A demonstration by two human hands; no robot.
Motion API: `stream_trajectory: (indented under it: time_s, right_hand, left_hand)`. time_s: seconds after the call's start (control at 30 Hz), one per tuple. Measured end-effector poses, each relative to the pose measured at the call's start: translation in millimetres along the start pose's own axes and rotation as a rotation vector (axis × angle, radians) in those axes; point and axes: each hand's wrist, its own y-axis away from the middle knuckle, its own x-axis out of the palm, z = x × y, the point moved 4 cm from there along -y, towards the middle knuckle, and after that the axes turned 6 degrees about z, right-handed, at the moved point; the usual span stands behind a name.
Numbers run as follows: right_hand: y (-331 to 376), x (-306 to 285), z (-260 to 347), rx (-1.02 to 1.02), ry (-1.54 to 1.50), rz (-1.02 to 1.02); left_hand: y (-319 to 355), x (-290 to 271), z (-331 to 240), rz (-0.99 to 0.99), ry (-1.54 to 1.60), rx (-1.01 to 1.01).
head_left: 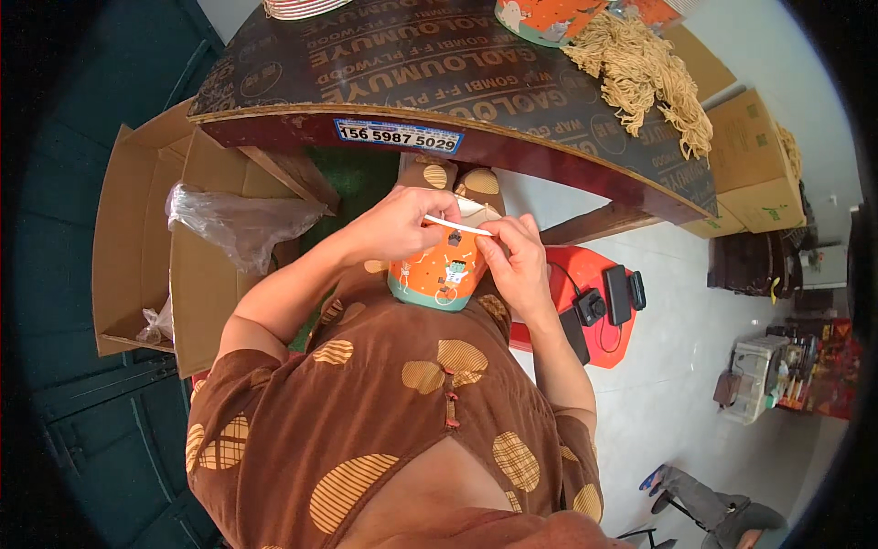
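An orange paper bucket with cartoon figures and a teal base rests on my lap, below the table's edge. My left hand grips its rim from the left. My right hand holds the rim from the right. A thin white strip spans between the fingers of both hands across the bucket's opening. My brown patterned dress fills the lower middle.
A dark plywood tabletop curves above my hands, with a pile of tan string and another orange bucket on it. Open cardboard boxes with clear plastic stand left. A red stool with small black devices stands right; more boxes sit behind.
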Motion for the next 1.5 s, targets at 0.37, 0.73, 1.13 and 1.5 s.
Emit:
stream_trajectory:
  time_s: [0.37,0.73,1.13,1.5]
  right_hand:
    - [3,-1,-4,0.005,-0.011,-0.015]
    - [4,-2,-5,0.01,0.01,-0.05]
    - [5,-4,-6,0.003,-0.011,-0.033]
    - [5,-3,-5,0.028,-0.025,-0.016]
  left_hand:
    - [-15,-9,0,0.214,-0.033,-0.038]
    - [-17,-10,-7,0.266,-0.065,-0.058]
    - [-22,-13,4,0.499,0.161,-0.043]
    - [-35,-14,12,0.742,0.316,-0.126]
